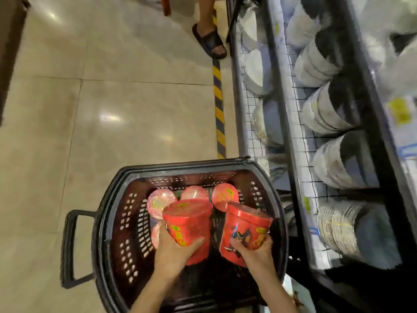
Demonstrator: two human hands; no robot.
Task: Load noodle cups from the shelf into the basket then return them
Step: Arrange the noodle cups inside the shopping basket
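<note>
Both hands are gripping red noodle cups over the basket [108,222]: left hand [172,253] wrapping one cup [188,224], right hand [256,250] clasping another [244,229]. More cups [224,195] sit at 12 o'clock inside. Loading or unloading, unclear; shelf [291,123] at 3 o'clock.

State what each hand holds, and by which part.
Left hand grips one red cup round its lower side; right hand grips another cup likewise.

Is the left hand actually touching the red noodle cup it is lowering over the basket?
Touching. The head view shows the left hand gripping the red cup, thumb and fingers wrapped against its lower wall, with no gap.
</note>
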